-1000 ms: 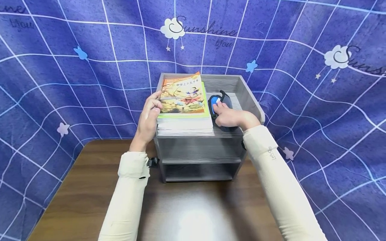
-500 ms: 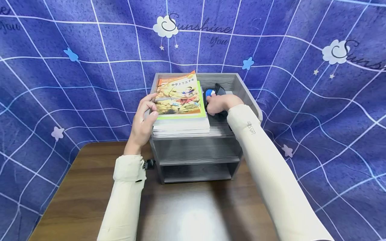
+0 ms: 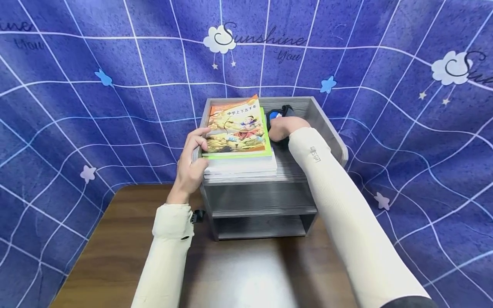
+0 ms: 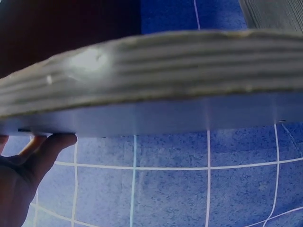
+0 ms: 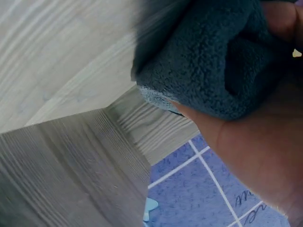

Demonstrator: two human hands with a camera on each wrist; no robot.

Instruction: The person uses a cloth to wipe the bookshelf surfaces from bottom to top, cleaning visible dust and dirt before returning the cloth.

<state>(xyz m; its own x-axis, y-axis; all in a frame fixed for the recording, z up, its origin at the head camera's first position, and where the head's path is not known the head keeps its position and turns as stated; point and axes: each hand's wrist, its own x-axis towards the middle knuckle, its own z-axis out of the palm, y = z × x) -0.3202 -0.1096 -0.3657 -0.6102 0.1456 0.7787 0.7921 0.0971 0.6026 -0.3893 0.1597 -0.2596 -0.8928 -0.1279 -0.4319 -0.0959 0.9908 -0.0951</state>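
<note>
My left hand (image 3: 190, 160) rests at the left side panel of a grey wood-grain shelf unit (image 3: 263, 199). Its fingers reach the panel's top edge beside a stack of books (image 3: 240, 164), topped by a colourful picture book (image 3: 240, 128). In the left wrist view, fingers (image 4: 59, 139) touch the panel's outer face. My right hand (image 3: 285, 127) grips a dark, fuzzy soft item (image 3: 274, 115) with a blue patch, on the top shelf right of the books. Seen from the right wrist, the dark fabric (image 5: 194, 66) is thick and folded over; its exact kind is unclear.
The shelf unit stands on a brown wooden table (image 3: 142, 214). Two lower compartments face me. A raised right side panel (image 3: 327, 128) borders the top shelf, and a blue patterned curtain (image 3: 154, 55) hangs behind.
My right hand has moved farther back on the top shelf with the dark soft item. The left hand stays at the left panel. The head view has shifted slightly.
</note>
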